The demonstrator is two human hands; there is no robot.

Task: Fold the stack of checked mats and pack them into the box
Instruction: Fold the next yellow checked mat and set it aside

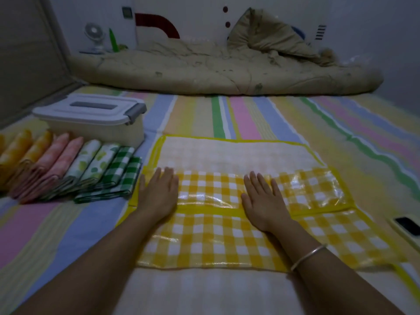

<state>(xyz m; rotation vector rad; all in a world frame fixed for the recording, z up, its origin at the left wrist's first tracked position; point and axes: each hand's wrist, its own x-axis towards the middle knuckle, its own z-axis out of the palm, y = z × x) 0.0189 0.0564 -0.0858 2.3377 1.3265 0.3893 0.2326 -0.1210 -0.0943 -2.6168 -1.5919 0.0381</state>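
The yellow checked mat (227,235) under both grips looks like glossy plastic-coated sheet, with shiny glare patches between the left grip (159,196) and right grip (263,201). Its pale underside beyond the fingertips is matt. The bed sheet (250,114) is soft matt cloth. Left of the left grip, the box (95,119) is smooth plastic.

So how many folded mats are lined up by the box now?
8 in a row left of the hands: two yellow, two pink, two leaf-print, two green checked. More may hide off-frame left.
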